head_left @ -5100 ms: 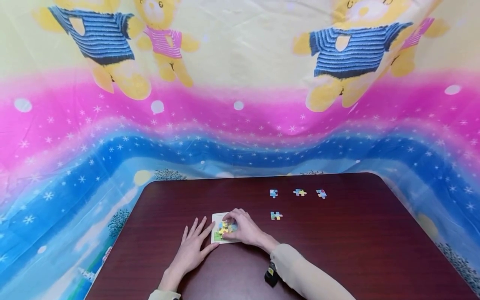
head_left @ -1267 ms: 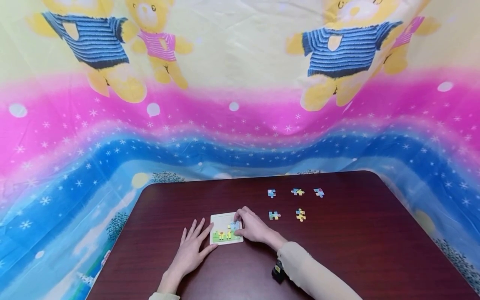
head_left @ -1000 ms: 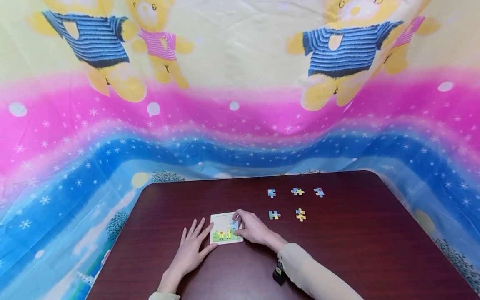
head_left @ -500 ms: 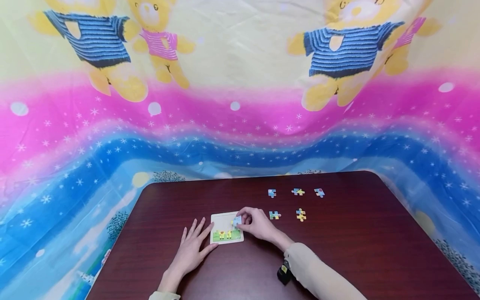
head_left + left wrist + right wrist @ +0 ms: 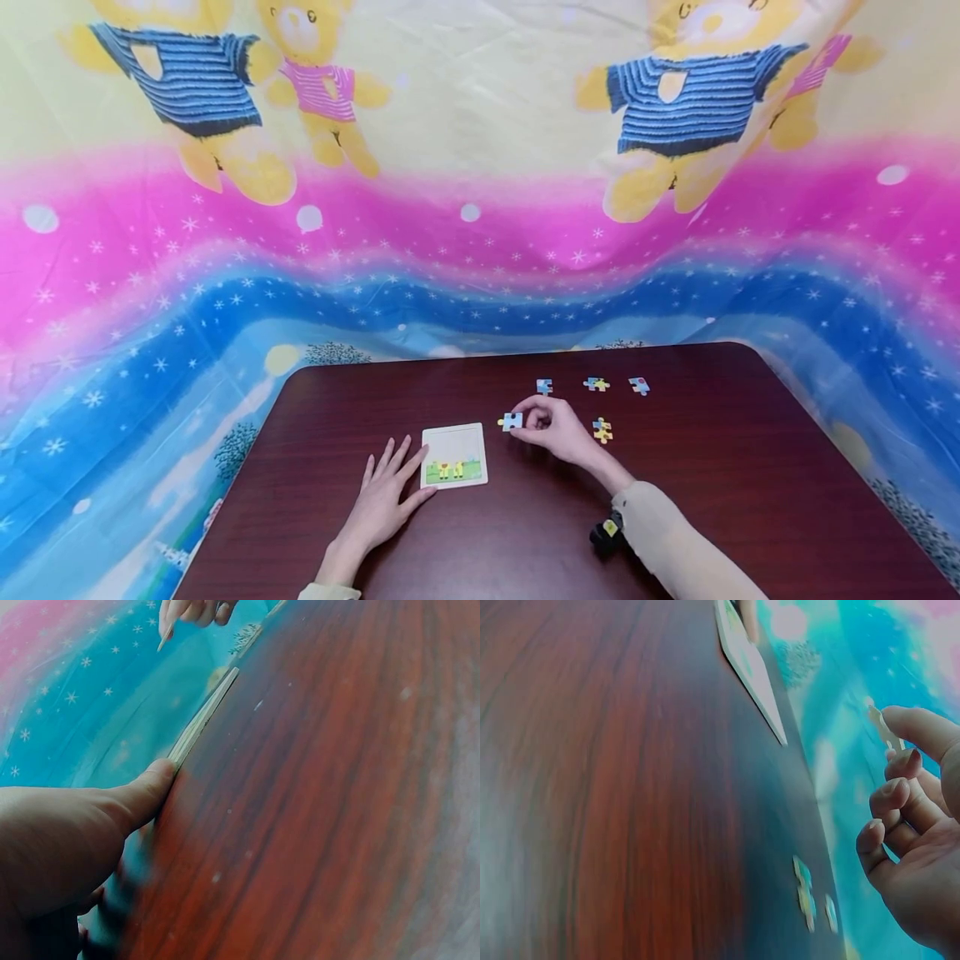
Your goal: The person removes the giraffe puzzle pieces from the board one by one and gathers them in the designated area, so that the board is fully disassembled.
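Observation:
In the head view, a small light-blue jigsaw piece (image 5: 512,422) with a yellow tab is pinched between the thumb and index finger of my right hand (image 5: 564,432). The right wrist view shows that pinched piece (image 5: 886,729) edge-on, raised above the table, with the other fingers curled. My left hand (image 5: 382,493) lies spread on the table, its fingertips and thumb right at the left edge of the white puzzle tray (image 5: 453,428). Along the tray's bottom runs a green strip with yellow legs; its upper part is bare white. In the left wrist view the thumb (image 5: 150,791) touches the tray's edge (image 5: 206,712).
Three loose jigsaw pieces lie in a back row: a blue one (image 5: 544,386), a yellow-blue one (image 5: 597,384) and one with a red spot (image 5: 639,386). A yellow piece (image 5: 602,430) lies right of my right hand. A patterned curtain (image 5: 480,283) hangs behind the dark table (image 5: 712,467).
The right hand has lifted the blue piece out of the tray and carried it right, now hiding one loose piece. Earlier, a yellow piece moved from tray to table. The left hand stays put.

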`<action>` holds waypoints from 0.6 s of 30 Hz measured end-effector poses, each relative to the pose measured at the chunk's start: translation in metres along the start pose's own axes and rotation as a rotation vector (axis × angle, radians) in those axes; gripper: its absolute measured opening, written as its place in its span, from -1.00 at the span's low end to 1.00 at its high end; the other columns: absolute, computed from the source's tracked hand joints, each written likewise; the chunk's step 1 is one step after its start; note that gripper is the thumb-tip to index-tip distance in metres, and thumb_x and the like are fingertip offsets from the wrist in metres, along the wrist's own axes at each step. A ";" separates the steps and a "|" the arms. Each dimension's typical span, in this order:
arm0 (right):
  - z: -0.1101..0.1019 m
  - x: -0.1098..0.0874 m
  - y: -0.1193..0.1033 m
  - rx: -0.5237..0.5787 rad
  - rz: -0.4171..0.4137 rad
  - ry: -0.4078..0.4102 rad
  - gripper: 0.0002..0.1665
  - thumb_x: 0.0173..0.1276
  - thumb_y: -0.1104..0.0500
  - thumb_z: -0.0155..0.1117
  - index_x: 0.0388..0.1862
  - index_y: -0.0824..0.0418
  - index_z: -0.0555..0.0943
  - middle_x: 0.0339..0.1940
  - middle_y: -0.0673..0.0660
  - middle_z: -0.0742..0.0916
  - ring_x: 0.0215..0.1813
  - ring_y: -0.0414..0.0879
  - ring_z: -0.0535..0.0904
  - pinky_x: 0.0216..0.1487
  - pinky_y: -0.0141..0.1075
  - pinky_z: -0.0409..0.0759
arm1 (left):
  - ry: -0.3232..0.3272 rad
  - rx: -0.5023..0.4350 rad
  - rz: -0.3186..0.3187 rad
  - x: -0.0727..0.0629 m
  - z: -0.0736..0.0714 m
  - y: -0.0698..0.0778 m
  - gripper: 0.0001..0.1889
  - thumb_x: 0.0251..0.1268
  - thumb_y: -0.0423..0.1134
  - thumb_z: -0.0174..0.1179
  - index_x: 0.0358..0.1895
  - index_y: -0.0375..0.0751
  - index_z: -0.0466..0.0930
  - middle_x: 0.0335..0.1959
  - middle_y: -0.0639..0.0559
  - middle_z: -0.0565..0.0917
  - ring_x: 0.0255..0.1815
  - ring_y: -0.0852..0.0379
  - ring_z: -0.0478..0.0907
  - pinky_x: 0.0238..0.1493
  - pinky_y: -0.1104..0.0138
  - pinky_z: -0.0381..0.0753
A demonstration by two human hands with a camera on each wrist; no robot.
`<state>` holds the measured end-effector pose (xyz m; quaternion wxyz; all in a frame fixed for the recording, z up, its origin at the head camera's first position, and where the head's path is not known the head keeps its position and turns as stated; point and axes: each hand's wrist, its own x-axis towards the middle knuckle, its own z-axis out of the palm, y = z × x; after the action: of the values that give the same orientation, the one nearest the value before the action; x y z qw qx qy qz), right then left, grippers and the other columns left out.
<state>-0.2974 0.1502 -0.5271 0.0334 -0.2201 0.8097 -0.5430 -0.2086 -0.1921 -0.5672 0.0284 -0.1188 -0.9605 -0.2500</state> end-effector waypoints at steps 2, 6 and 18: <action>-0.009 -0.004 0.002 0.006 0.003 0.014 -0.66 0.43 0.25 0.58 0.12 0.32 0.76 -0.52 0.01 0.68 -0.52 -0.28 0.47 -0.36 -0.39 0.48 | -0.001 -0.001 -0.001 0.000 0.000 0.000 -0.26 0.51 0.16 0.36 0.66 0.02 0.47 0.74 -0.28 0.34 0.81 -0.42 0.12 0.71 -0.49 0.01; -0.030 -0.014 0.007 0.002 0.002 0.040 -0.68 0.45 0.26 0.56 0.11 0.34 0.75 -0.52 0.07 0.69 -0.52 -0.27 0.47 -0.40 -0.37 0.47 | 0.000 -0.006 0.000 0.000 0.000 0.001 -0.27 0.51 0.15 0.37 0.65 0.02 0.48 0.74 -0.27 0.34 0.81 -0.42 0.12 0.71 -0.49 0.01; -0.097 -0.047 0.032 -0.110 0.023 0.091 -0.69 0.51 0.24 0.51 0.15 0.32 0.79 -0.47 0.26 0.72 -0.51 -0.06 0.55 -0.43 -0.37 0.47 | -0.007 -0.002 -0.005 0.000 0.001 0.000 -0.26 0.51 0.17 0.36 0.66 0.02 0.47 0.75 -0.28 0.33 0.82 -0.42 0.11 0.71 -0.49 0.00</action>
<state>-0.2940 0.2626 -0.5253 -0.0092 -0.1873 0.8415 -0.5067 -0.2090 -0.1915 -0.5676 0.0243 -0.1174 -0.9607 -0.2506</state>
